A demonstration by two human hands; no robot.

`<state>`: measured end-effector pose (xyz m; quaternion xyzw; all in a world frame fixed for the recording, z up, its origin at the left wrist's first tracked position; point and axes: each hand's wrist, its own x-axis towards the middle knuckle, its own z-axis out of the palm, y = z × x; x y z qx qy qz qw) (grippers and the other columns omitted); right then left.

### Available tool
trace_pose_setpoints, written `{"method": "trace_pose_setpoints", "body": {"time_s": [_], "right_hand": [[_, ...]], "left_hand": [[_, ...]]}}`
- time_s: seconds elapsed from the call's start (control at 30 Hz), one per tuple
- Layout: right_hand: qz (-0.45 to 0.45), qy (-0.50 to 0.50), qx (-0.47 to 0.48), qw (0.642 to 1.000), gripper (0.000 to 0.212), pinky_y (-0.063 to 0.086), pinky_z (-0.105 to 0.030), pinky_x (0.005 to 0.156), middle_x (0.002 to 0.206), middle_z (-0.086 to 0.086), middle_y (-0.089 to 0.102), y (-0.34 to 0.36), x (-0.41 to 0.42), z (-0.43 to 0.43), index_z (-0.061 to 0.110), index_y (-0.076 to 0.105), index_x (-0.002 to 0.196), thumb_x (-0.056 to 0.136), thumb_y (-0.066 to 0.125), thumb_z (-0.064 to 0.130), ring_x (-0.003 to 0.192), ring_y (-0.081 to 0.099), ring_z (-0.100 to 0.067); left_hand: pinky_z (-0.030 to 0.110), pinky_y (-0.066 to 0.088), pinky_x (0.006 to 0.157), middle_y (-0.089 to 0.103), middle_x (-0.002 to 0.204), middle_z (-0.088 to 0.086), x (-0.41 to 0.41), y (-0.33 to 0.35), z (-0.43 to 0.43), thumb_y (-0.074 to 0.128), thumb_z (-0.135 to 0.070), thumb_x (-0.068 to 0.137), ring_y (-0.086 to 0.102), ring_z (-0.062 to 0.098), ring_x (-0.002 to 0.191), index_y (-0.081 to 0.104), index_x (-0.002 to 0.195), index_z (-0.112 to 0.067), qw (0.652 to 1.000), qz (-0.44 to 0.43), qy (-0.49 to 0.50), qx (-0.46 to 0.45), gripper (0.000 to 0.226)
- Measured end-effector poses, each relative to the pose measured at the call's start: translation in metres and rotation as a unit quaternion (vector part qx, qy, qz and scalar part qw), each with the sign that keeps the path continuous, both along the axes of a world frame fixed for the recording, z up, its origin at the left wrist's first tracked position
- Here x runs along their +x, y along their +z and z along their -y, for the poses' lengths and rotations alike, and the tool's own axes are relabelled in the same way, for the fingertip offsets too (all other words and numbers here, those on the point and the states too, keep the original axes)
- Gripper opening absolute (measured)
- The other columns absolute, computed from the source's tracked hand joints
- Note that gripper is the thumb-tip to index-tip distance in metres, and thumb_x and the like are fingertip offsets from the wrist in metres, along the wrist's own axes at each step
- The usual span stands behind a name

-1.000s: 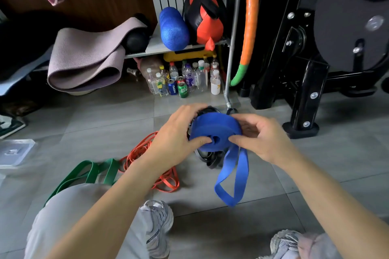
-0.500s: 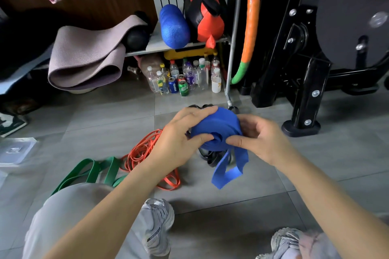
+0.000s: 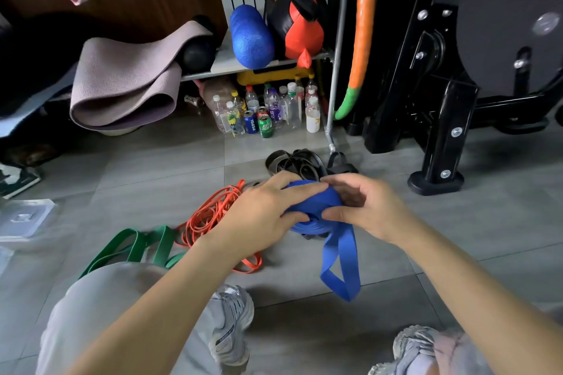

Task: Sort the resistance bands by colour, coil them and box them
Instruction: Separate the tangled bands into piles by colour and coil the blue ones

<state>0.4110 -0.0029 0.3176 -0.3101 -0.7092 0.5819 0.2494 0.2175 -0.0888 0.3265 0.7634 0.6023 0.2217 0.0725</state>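
grey tiled floor (image 3: 304, 329) beneath blue band (image 3: 313, 202), loose tail near-vertical, loop-end down

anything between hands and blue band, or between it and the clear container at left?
Nothing at the hands: left hand and right hand both grip the blue band. Toward the clear container, orange bands and green bands lie on the floor, passable overhead.

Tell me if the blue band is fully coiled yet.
No, a loose loop of the blue band hangs free beneath the coil.
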Motion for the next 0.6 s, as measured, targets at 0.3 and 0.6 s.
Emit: {"method": "trace_pose_setpoints", "body": {"time_s": [0.3, 0.6], "right_hand": [[0.396, 0.079, 0.022, 0.914, 0.056, 0.043, -0.027, 0.094, 0.121, 0.007, 0.057, -0.1, 0.03, -0.005, 0.017, 0.054, 0.125, 0.074, 0.076, 0.025, 0.116, 0.056, -0.017], [0.361, -0.142, 0.071, 0.919, 0.029, 0.039, -0.029, 0.058, 0.075, 0.001, 0.063, -0.107, 0.042, -0.003, 0.025, 0.047, 0.072, 0.076, 0.073, 0.039, 0.072, 0.058, -0.022]], "left_hand": [[0.014, 0.035, 0.095, 0.052, 0.116, -0.008, -0.029, 0.02, 0.005, 0.071, -0.013, 0.082, 0.048, 0.004, 0.107, 0.045, 0.126, -0.046, 0.982, 0.149, 0.105, 0.041, 0.061], [0.003, 0.027, 0.09, 0.049, 0.111, -0.009, -0.072, 0.05, 0.026, 0.071, -0.013, 0.081, 0.04, -0.007, 0.1, 0.052, 0.131, -0.032, 0.972, 0.095, 0.199, 0.083, 0.057]]}}
